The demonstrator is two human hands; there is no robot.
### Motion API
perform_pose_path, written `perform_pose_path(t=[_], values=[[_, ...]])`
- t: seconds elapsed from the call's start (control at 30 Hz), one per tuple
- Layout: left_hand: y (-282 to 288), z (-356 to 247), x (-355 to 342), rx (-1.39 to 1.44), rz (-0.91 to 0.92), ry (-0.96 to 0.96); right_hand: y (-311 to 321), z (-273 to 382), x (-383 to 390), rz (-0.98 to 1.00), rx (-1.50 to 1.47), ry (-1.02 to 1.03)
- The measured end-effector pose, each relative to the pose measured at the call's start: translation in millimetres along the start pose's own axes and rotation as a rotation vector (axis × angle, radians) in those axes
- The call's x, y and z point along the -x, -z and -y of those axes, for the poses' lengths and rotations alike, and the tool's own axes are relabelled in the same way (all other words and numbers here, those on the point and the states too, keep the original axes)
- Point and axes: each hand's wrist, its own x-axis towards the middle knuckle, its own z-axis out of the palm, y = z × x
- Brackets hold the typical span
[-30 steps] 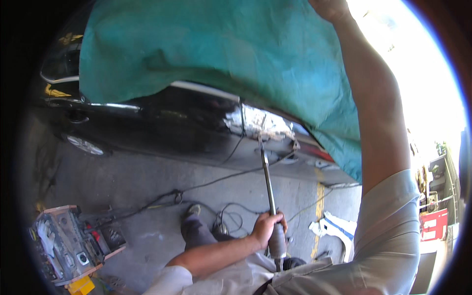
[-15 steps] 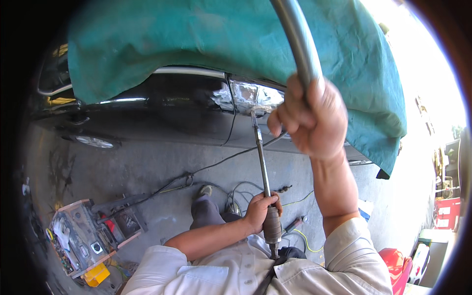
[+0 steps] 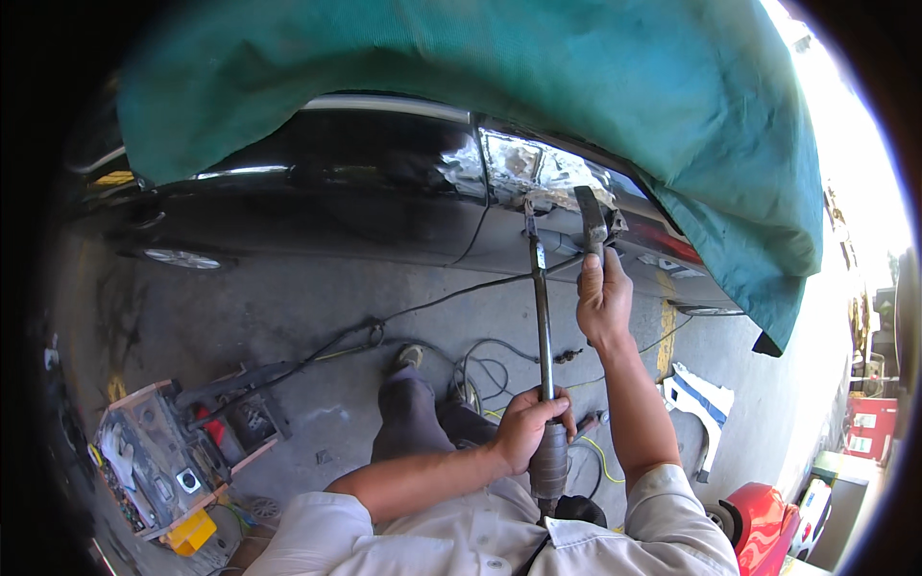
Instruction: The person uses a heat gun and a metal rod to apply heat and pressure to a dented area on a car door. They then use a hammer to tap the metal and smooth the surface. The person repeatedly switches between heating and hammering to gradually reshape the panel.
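Observation:
My left hand (image 3: 531,427) is closed round a slide hammer dent puller (image 3: 544,331), at its rod just above the ribbed weight. The puller's far tip meets the lower edge of a bare-metal patch (image 3: 552,168) on the side of a black car (image 3: 370,211). My right hand (image 3: 605,300) grips a hammer (image 3: 590,216), its dark head up against the patch, right of the puller's tip. Whether the head touches the metal I cannot tell. The near end of the puller is by my waist.
A green cover (image 3: 499,67) drapes over the car. Cables (image 3: 442,302) run across the concrete floor. A tool cart (image 3: 158,461) with a yellow container stands at the lower left. To the right are a white panel (image 3: 706,408) and a red body part (image 3: 764,518).
My right hand has swung the hammer down and away from me, from high and close to view, to the bare-metal patch. My left hand keeps its hold on the puller.

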Motion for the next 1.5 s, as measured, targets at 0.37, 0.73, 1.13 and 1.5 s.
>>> perform_pose_path(t=[0.37,0.73,1.13,1.5], values=[[9,-2,3,0.0,0.016,0.014,-42,-38,-37,0.123,0.111,0.164],[8,-2,6,-0.019,0.034,0.006,-42,-52,-38,0.077,-0.083,0.387],[2,6,18,-0.064,0.021,0.02,-41,-55,-41,0.128,0.137,0.345],[8,26,70,-0.03,-0.04,-0.099,15,-49,40,-0.061,-0.204,0.257]])
